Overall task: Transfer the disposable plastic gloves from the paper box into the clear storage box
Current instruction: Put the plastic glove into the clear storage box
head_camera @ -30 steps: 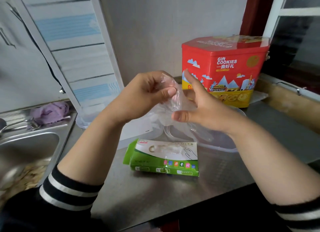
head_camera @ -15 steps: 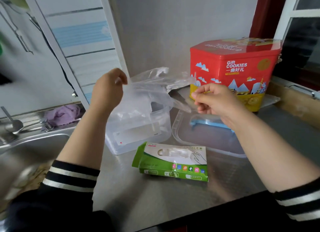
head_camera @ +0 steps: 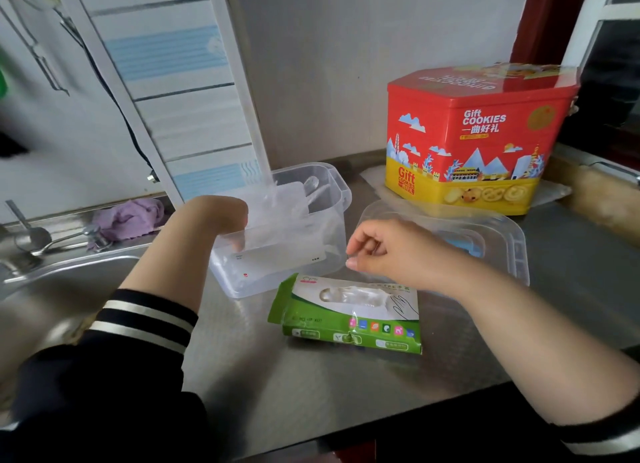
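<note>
The clear storage box [head_camera: 337, 185] stands open on the steel counter. My left hand [head_camera: 216, 217] reaches down into its left side and grips a thin clear plastic glove [head_camera: 280, 213], which lies partly inside the box; the fingertips are blurred behind the box wall. In front of it lies the green and white paper box [head_camera: 349, 320], with more gloves showing through its oval opening. Just above the paper box's far edge hovers my right hand [head_camera: 384, 251], fingers curled, holding nothing.
The clear lid [head_camera: 505, 234] with a blue handle lies right of the storage box. Behind it stands a red and yellow cookie tin [head_camera: 478, 137]. A sink [head_camera: 69, 289], a purple cloth [head_camera: 128, 217] and a spoon [head_camera: 31, 234] are on the left.
My left hand carried the glove from chest height down into the storage box. My right hand let go of the glove's end and dropped toward the paper box.
</note>
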`<state>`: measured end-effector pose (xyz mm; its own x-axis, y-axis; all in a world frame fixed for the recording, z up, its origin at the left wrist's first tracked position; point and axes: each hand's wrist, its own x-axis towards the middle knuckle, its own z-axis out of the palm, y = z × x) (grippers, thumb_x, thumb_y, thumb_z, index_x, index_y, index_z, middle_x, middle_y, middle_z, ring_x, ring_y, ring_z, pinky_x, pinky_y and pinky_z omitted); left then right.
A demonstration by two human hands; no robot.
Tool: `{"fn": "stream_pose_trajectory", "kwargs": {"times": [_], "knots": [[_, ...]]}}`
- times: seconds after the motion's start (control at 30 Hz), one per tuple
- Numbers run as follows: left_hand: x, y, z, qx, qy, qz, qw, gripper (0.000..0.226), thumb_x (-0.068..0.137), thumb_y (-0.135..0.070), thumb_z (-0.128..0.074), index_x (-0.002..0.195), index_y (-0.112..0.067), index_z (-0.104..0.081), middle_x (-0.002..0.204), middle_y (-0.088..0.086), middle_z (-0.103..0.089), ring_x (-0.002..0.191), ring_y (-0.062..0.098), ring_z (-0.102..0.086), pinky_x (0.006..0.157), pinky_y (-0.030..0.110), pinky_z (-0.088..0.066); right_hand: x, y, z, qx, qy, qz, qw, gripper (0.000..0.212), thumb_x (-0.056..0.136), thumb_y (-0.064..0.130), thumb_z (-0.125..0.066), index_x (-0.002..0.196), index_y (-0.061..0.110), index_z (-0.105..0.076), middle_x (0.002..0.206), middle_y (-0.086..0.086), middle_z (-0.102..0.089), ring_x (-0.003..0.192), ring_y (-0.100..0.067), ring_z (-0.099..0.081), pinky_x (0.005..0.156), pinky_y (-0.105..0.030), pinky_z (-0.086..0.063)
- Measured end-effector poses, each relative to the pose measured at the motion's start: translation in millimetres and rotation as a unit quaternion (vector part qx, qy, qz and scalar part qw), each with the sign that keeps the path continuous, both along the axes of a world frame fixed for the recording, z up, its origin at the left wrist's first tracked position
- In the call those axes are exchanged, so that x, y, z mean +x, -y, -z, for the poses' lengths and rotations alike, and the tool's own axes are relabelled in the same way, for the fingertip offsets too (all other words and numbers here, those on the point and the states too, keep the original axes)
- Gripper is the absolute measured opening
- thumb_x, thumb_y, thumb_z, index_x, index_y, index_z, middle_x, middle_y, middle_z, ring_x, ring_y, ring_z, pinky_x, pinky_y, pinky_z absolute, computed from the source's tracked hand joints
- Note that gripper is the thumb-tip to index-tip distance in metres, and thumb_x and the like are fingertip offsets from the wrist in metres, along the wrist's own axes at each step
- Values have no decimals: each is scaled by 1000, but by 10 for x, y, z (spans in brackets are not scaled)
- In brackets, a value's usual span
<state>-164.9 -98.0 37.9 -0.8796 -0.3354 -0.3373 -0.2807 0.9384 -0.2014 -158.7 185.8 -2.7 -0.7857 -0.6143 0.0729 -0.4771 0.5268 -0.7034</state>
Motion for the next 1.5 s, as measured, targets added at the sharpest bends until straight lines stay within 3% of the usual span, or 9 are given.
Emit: {"fn": "stream_pose_trajectory", "kwargs": {"times": [0.13, 0.23, 0.37, 0.43, 0.5, 0.63, 0.93, 1.23, 1.5], "knots": [[63, -59, -31, -41, -30, 10, 999, 47, 84, -25, -73, 128, -20, -59, 132, 8, -45, 118, 32, -49, 99, 40, -43, 69, -4, 19, 72, -27, -23, 997, 21, 81, 43, -73, 97, 33, -63, 92, 16, -62, 70, 4, -54, 61, -13, -38], [201, -151, -123, -72, -240, 45, 967, 34, 88, -22, -68, 122, -24, -64, 133, 7, -48, 124, 31, -41, 98, 45, -42, 86, -19, 28, 130, -45, -48, 989, 26, 80, 52, -69, 101, 38, -62, 102, 18, -53, 85, 1, -51, 66, -18, -38], [517, -661, -66, 129, -579, 172, 787, 16, 92, -21, -58, 103, -19, -70, 104, -3, -66, 85, 15, -60, 74, 31, -50, 76, -20, 103, 161, -28, -62, 985, 21, 81, 48, -70, 100, 41, -64, 99, 18, -52, 85, 1, -51, 65, -19, -36], [668, -920, 99, 287, -526, 214, 771, 16, 90, -29, -57, 99, -24, -69, 91, -13, -66, 70, 5, -59, 66, 19, -47, 73, -15, 132, 145, -7, -60, 988, 15, 83, 43, -70, 97, 40, -65, 87, 19, -55, 75, 1, -53, 59, -16, -35], [754, -1031, 328, 392, -365, 233, 812, 26, 85, -42, -60, 107, -28, -65, 93, -15, -67, 80, 0, -62, 72, 14, -48, 66, -10, 155, 114, 7, -53, 992, 6, 85, 37, -69, 85, 41, -64, 76, 20, -55, 69, -1, -54, 55, -12, -35], [731, -982, 703, 381, -147, 252, 877, 69, 70, -54, -74, 128, -25, -52, 120, -12, -60, 107, -1, -55, 95, 22, -44, 42, -3, 287, 73, -14, -40, 996, 18, 83, 30, -74, 83, 43, -62, 87, 16, -53, 75, -5, -52, 64, -18, -37], [665, -919, 892, 478, -126, 202, 845, 76, 69, -32, -86, 131, -21, -43, 127, -11, -55, 117, 1, -54, 102, 27, -45, 5, 62, 372, 71, 35, -110, 991, 15, 89, 24, -67, 100, 34, -73, 96, 17, -43, 83, 1, -46, 73, -9, -34], [636, -913, 906, 470, -130, 209, 848, 65, 70, -34, -85, 121, -22, -46, 118, -10, -57, 110, 2, -55, 96, 25, -46, 46, 117, 466, 7, -25, -90, 996, 22, 87, 21, -69, 72, 35, -61, 95, 15, -52, 84, -1, -52, 79, -23, -43], [595, -893, 961, 440, -133, 216, 862, 60, 71, -40, -84, 117, -25, -48, 110, -9, -59, 102, 6, -58, 89, 29, -49, 79, 60, 269, -36, -34, -55, 997, 26, 92, 17, -63, 74, 35, -54, 86, 15, -60, 80, 3, -55, 70, -10, -40]]}}
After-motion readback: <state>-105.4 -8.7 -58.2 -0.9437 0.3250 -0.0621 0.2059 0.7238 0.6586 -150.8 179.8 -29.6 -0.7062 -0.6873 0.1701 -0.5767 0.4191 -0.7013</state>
